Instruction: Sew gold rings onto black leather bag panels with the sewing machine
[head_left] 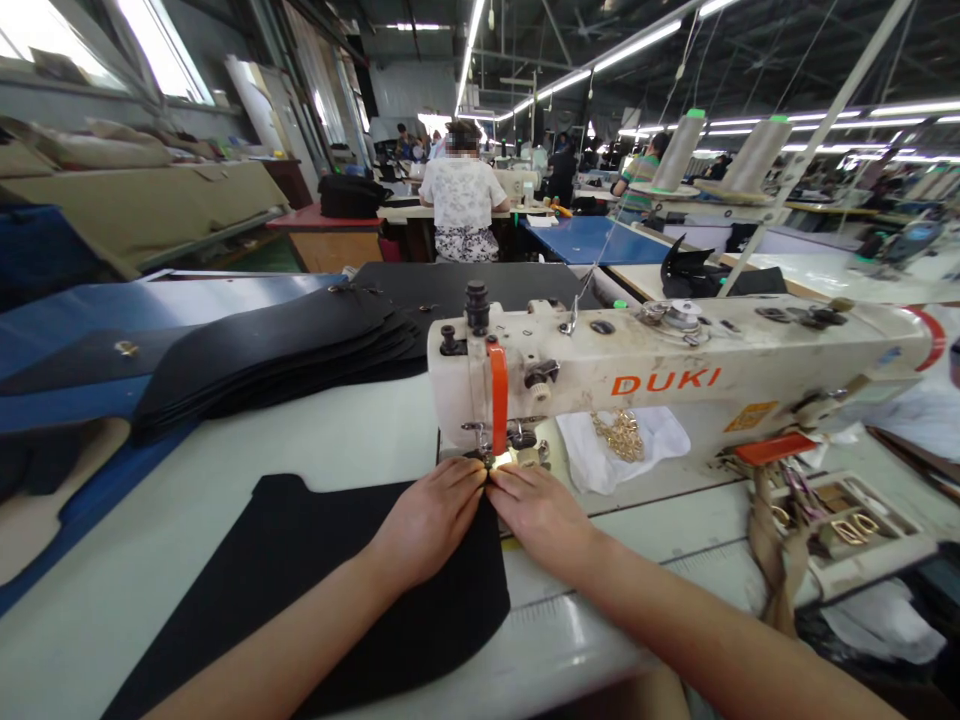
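Note:
A large black fabric panel (330,560) lies flat on the sewing table, its right corner under the needle area of the white DUKI sewing machine (570,350). My left hand (435,515) rests on that corner, fingers pressed together and holding the panel close to the presser foot. Just to its right, my right hand (544,520) has its fingertips closed at the panel's edge. Whatever small piece may be between those fingertips is hidden. Both hands nearly touch below the orange guard (499,395). A small light shines at the needle.
Stacked black panels (285,345) lie behind on the left. Gold chain (619,435) sits on white cloth (664,440) under the machine arm. A parts tray (885,545) with gold rings and a hanging tan strap (765,540) is at right. Ahead sits a person (463,190).

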